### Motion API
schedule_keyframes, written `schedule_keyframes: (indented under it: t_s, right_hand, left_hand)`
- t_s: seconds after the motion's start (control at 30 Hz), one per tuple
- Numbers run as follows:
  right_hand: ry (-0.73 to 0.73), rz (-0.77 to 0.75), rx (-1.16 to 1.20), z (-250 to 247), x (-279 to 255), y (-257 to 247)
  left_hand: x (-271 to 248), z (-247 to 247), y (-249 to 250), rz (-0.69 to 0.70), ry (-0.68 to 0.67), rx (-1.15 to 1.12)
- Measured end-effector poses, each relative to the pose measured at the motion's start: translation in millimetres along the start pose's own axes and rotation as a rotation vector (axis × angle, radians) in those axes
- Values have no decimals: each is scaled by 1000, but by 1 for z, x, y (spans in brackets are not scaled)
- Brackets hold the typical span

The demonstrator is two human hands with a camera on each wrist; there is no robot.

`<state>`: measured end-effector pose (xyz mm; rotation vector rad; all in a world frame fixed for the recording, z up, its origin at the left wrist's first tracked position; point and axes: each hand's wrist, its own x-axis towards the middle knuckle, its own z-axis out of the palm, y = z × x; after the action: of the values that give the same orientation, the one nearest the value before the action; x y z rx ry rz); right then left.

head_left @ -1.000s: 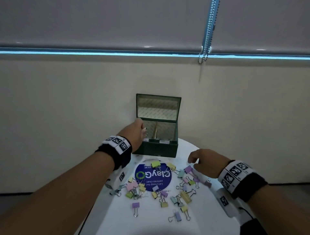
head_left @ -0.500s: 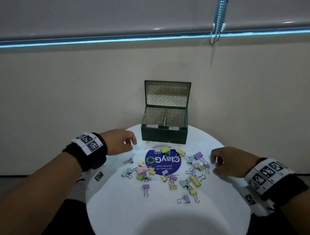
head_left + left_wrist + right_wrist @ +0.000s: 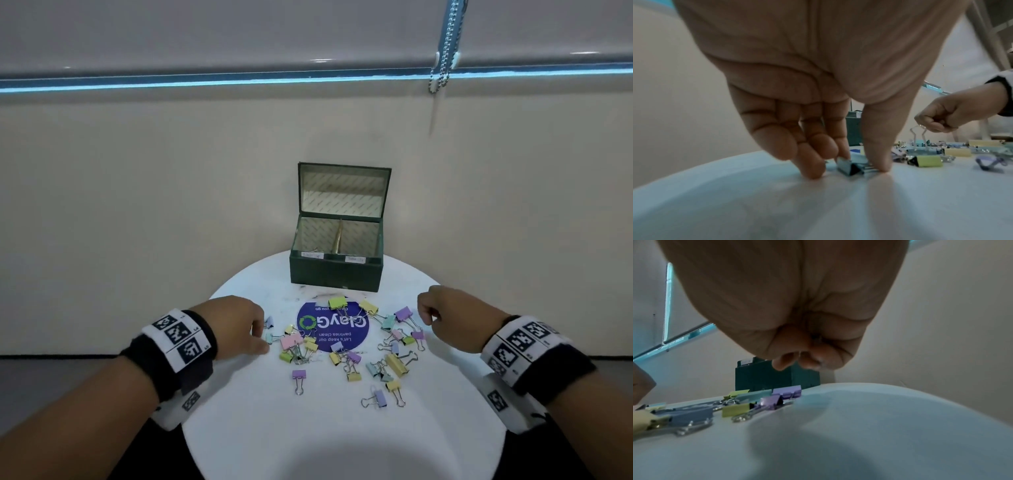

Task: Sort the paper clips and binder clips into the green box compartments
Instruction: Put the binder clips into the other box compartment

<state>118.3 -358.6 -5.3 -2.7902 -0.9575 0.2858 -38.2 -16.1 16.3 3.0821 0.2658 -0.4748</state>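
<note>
The green box [image 3: 335, 274] stands open at the table's far edge, with a gold divider [image 3: 337, 240] between its two compartments; it also shows as the green box [image 3: 764, 376]. Several pastel binder clips [image 3: 346, 346] lie scattered in front of it. My left hand [image 3: 262, 337] reaches down at the pile's left edge. Its thumb and fingers [image 3: 812, 170] pinch a small blue binder clip [image 3: 850, 167] that lies on the table. My right hand [image 3: 428, 310] hovers right of the pile with fingers [image 3: 813, 360] curled tight; I cannot see anything in it.
The round white table [image 3: 329, 428] carries a blue round sticker [image 3: 334, 330] under the clips. A beige wall stands close behind the box. A blind's bead chain [image 3: 443, 61] hangs at the upper right. The table's edges drop off on both sides beside my wrists.
My left hand pulled back from the box's left compartment and came down onto the clip at the pile's left. My right hand drew away from the pile to the right.
</note>
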Motion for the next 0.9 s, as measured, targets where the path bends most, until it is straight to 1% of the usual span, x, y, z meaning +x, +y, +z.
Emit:
schedule_keyframes:
  t_s: [0.07, 0.2, 0.27, 0.33, 0.5, 0.57, 0.67, 0.73, 0.83, 0.9]
  right_hand:
    - [-27, -22, 3, 1, -2, 0]
    - [-59, -49, -1, 7, -5, 0]
    - [-53, -50, -10, 9, -4, -3]
    - [-44, -55, -5, 9, -3, -6]
    - [-27, -37, 74, 10, 0, -11]
    - [-29, -54, 86, 10, 0, -13]
    - [5, -82, 121, 8, -1, -14]
    - [21, -77, 148, 8, -2, -14]
    - [47, -66, 136, 10, 1, -13]
    - [70, -68, 116, 10, 1, -14]
  left_hand:
    - [0, -1, 1, 21, 2, -23]
    - [2, -3, -11, 14, 14, -128]
    - [1, -4, -19, 22, 34, -176]
    - [-3, -4, -23, 21, 22, -204]
    - [-9, 5, -19, 69, -10, -129]
    - [-8, 5, -20, 91, -16, -110]
    - [-6, 0, -22, 112, -1, -89]
    - [-2, -5, -21, 117, 36, -108]
    - [7, -11, -15, 105, 72, -207]
    - [14, -13, -10, 124, 66, -185]
